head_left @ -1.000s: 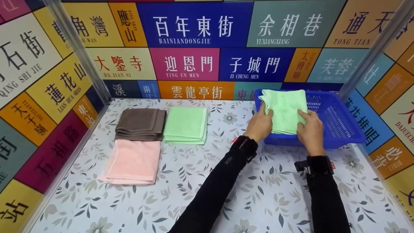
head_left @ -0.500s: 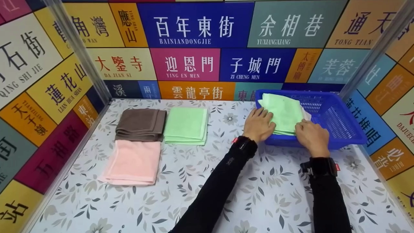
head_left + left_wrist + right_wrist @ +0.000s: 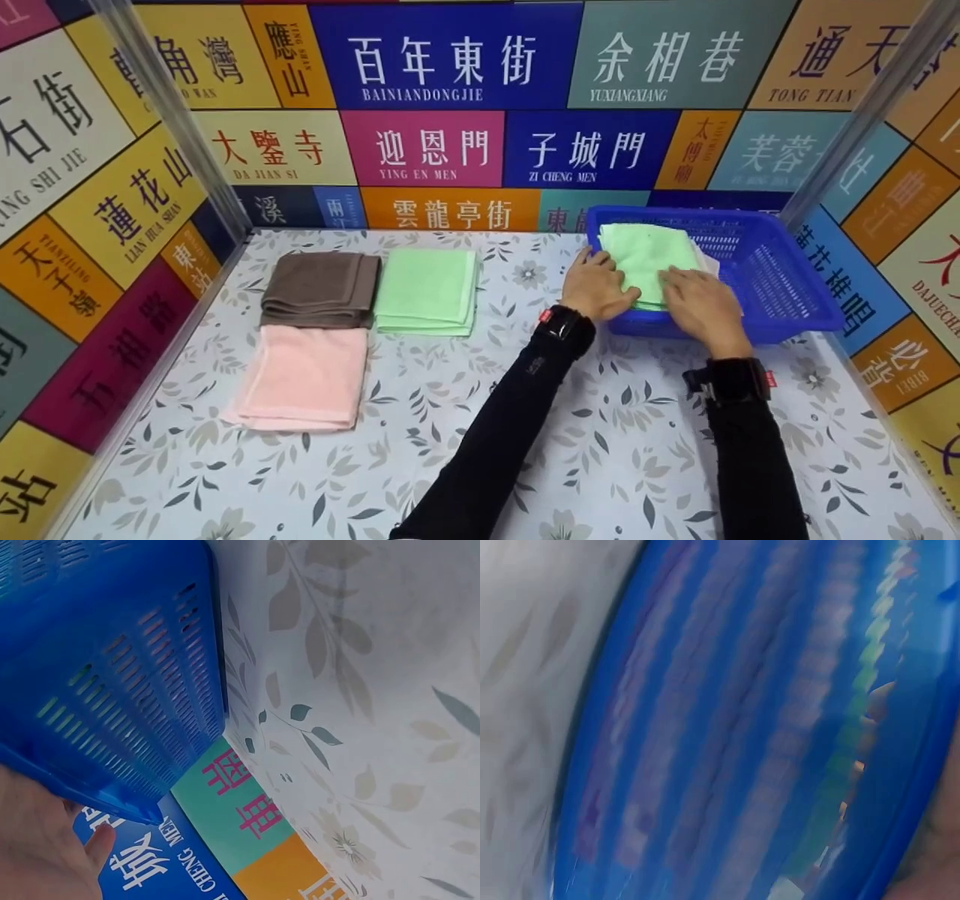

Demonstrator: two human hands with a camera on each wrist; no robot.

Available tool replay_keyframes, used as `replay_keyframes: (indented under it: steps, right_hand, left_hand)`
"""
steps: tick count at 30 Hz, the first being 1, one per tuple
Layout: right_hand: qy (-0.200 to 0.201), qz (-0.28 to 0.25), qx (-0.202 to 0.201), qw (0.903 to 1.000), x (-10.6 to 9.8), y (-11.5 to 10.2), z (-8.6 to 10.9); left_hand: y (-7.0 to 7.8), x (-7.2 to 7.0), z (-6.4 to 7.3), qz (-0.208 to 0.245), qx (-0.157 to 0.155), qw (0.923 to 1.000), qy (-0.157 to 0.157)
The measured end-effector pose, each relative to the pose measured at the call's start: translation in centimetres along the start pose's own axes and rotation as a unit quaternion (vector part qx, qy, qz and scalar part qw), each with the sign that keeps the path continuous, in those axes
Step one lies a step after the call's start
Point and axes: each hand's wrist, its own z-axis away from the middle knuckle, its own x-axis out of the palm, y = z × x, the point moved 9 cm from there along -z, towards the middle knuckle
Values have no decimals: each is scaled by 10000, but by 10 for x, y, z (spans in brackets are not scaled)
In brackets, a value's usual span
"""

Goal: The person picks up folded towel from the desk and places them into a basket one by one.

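A folded green towel [image 3: 649,247] lies in the left part of a blue plastic basket [image 3: 780,262], on top of a whitish cloth edge [image 3: 709,264]. My left hand [image 3: 595,285] rests at the basket's left rim, touching the towel's near left side. With its fingers laid flat, my right hand [image 3: 703,307] presses the towel's near right part. In the left wrist view, the left hand [image 3: 45,840] is beside the rim of the basket [image 3: 112,765]. Green and pinkish cloth shows through the basket's slots in the right wrist view, which is blurred.
On the left of the flower-patterned table [image 3: 450,420] lie a folded brown towel [image 3: 322,285], a folded green towel [image 3: 426,289] and a folded pink towel [image 3: 304,379]. Printed panels [image 3: 427,150] wall the table at the back and sides.
The green towel has been lowered into the basket and lies flatter. My right hand has shifted left onto the towel, its fingers now extended; the left hand has loosened from the towel's edge.
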Motion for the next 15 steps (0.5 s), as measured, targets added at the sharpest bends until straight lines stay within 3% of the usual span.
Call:
replay_keyframes:
  steps: [3,7,15]
  right_hand:
    - [-528,48,-162,9985,10,-8,-4]
    - [-1020,92,118,9947,18,-4,-6]
    - [-1030,143,265,9942,16,-9,-13]
  left_hand:
    - [2,1,-1,-94,-26,9999,-111]
    - [5,1,-3,-224,-30,9996,-142]
    - [1,3,-5,-234,-34,9991,-339]
